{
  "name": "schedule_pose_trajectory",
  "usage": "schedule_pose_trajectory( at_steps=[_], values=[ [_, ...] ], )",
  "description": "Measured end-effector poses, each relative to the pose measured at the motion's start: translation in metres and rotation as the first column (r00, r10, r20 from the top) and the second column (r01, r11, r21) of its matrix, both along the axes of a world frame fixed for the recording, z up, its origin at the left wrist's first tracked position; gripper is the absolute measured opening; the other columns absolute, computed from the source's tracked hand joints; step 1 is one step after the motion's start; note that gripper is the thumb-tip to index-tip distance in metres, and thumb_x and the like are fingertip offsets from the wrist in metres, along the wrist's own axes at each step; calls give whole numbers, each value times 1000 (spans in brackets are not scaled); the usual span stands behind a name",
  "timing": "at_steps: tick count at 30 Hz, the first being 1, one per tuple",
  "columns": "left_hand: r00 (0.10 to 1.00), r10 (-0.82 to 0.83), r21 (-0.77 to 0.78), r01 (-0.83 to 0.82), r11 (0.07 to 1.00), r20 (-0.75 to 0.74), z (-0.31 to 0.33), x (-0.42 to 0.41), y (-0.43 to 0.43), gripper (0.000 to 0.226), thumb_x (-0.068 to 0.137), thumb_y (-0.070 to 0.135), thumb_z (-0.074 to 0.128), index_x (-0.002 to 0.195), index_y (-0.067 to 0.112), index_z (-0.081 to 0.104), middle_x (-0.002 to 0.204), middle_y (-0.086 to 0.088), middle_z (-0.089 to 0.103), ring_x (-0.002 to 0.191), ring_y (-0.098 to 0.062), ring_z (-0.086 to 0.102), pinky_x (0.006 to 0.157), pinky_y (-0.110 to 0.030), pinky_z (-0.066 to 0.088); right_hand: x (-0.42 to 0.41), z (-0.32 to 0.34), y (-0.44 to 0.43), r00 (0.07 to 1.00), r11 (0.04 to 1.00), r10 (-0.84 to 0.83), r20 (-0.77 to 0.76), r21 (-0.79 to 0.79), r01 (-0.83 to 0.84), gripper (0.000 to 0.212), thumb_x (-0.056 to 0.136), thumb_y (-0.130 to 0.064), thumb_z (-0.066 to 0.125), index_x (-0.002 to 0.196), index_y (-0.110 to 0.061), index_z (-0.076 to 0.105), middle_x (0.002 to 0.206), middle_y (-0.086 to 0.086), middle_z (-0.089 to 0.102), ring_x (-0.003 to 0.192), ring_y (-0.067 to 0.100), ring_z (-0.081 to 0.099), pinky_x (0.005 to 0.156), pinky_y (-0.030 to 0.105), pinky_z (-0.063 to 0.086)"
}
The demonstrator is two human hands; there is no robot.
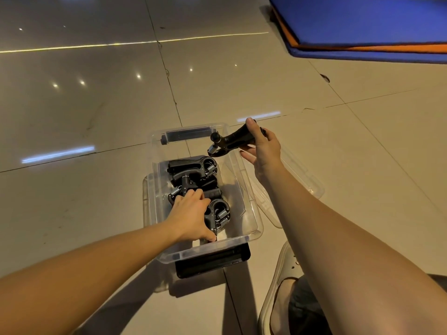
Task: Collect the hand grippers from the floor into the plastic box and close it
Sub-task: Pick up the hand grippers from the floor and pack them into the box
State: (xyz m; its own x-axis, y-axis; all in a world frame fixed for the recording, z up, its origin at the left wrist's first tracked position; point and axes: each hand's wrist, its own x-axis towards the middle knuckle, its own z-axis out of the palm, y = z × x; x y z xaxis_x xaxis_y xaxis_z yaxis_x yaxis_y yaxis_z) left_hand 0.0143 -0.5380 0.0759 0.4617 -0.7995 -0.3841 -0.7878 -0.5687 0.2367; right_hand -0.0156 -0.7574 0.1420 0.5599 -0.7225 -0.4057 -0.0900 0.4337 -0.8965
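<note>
Right hand (262, 147) holding gripper (229, 142), over box (254, 226)

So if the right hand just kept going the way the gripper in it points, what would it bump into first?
Probably the far end of the clear plastic box. The right hand holds a hand gripper aimed left over that rim, spring end leading; the black handle lies just beyond. Depth is unclear.

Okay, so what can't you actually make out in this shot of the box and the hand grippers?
- Head view: the left hand covers part of the hand grippers in the plastic box, so their count is unclear.
- The right hand hides the handles of the hand gripper it holds.
- The clear lid lies partly behind the right forearm.
- The blue mat is cut off by the frame edge.
</note>
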Motion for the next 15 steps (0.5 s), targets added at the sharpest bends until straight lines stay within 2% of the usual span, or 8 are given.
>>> schedule_pose_trajectory(
  at_steps=[4,15],
  values=[
    [999,-13,14,13,1000,37,-5,-5,-2,94,58,73,73,133,20,55,125,2,42,119,-18,37,102,-45,40,-1,-1,0,999,999,-31,20,30,31,78,77,-49,84,137,-12,51,112,12,73,95,26,76,74,34,60],
    [998,24,-46,-21,999,54,-14,-6,-7,104,59,74,76,143,23,43,136,3,43,126,-20,37,106,-45,36,0,-1,0,999,999,-26,26,24,25,79,76,-49,84,137,-12,51,113,13,73,100,28,74,78,37,60]
  ],
)
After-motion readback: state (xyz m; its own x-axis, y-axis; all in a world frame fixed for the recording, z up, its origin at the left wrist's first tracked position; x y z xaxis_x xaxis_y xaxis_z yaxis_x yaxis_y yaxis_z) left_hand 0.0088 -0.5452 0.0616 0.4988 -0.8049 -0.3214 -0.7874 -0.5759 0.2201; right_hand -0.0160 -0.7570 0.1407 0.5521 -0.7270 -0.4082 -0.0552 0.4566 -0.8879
